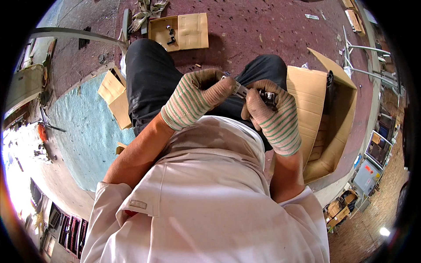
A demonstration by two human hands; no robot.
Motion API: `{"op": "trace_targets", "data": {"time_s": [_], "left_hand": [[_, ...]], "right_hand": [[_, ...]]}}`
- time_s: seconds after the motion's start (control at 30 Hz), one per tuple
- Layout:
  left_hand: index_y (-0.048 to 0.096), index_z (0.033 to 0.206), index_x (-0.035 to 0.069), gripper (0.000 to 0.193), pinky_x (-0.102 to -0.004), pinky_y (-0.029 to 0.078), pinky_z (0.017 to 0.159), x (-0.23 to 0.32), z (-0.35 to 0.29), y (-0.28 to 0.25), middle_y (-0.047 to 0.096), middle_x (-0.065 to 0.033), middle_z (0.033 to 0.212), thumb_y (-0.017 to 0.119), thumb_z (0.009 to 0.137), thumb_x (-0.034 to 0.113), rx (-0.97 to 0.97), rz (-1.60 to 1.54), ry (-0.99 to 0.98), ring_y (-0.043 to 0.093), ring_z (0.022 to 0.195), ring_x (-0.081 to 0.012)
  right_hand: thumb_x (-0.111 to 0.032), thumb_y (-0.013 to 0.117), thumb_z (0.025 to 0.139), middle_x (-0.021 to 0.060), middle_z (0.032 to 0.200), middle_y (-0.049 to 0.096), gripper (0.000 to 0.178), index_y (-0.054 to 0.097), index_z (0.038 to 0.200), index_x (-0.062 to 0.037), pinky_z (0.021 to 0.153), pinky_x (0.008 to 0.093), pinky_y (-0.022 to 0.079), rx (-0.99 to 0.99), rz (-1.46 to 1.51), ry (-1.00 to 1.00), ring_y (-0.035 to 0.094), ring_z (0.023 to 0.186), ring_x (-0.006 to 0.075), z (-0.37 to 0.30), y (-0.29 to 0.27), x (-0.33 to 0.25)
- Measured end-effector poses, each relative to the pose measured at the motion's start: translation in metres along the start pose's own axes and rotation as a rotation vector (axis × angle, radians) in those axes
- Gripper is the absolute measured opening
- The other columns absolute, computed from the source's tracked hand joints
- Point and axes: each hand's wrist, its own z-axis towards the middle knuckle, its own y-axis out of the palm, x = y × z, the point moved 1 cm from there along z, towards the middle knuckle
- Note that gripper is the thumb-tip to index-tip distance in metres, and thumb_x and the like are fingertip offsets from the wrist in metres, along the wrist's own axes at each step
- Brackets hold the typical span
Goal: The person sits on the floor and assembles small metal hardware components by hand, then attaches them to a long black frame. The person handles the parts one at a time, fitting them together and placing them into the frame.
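Note:
Both my hands wear striped knit gloves with dirty brown palms and fingers, and they meet above my lap. My left hand (199, 95) pinches one end of a small silver metal fitting (240, 90) between thumb and fingers. My right hand (272, 113) is closed around the fitting's other end, where a dark part (266, 97) shows between thumb and fingers. The fitting lies roughly level between the two hands. Its exact kind is too small to make out, and the fingers hide both ends.
Beyond my knees lies a small open carton (193, 31) with a few dark and shiny pieces in it. Work gloves (142, 17) lie beside it. To my right stands a large open cardboard box (307, 101); to my left, folded cardboard (116, 98) rests by a blue mat (79, 127).

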Motion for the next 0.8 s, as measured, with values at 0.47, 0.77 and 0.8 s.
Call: {"op": "trace_targets", "data": {"time_s": [0.47, 0.77, 0.8], "left_hand": [[0.068, 0.107, 0.001, 0.028, -0.0239, 0.05, 0.079, 0.0, -0.003, 0.006, 0.067, 0.001, 0.092, 0.063, 0.102, 0.028, -0.048, 0.221, 0.088, 0.058, 0.087, -0.0058], [0.067, 0.109, 0.0, 0.025, -0.0247, 0.051, 0.083, 0.0, -0.006, 0.009, 0.069, -0.0006, 0.095, 0.061, 0.103, 0.024, -0.089, 0.226, 0.081, 0.061, 0.09, -0.0064], [0.067, 0.109, 0.0, 0.025, -0.0247, 0.052, 0.083, -0.001, -0.006, 0.01, 0.069, -0.0008, 0.095, 0.061, 0.104, 0.023, -0.087, 0.223, 0.08, 0.061, 0.09, -0.0064]], "right_hand": [[-0.012, 0.075, 0.087, 0.0032, 0.081, 0.07, 0.017, 0.07, 0.099, -0.0011, 0.069, 0.0247, 0.055, -0.021, -0.265, -0.216, 0.064, 0.075, 0.0056, 0.006, -0.004, 0.01], [-0.009, 0.074, 0.085, 0.006, 0.08, 0.07, 0.015, 0.067, 0.096, -0.0027, 0.065, 0.0269, 0.055, -0.011, -0.437, -0.375, 0.064, 0.071, 0.0078, 0.004, -0.004, 0.015], [-0.009, 0.074, 0.085, 0.0063, 0.08, 0.07, 0.015, 0.066, 0.096, -0.0027, 0.065, 0.0272, 0.055, -0.005, -0.451, -0.398, 0.065, 0.071, 0.0082, 0.003, -0.004, 0.016]]}}
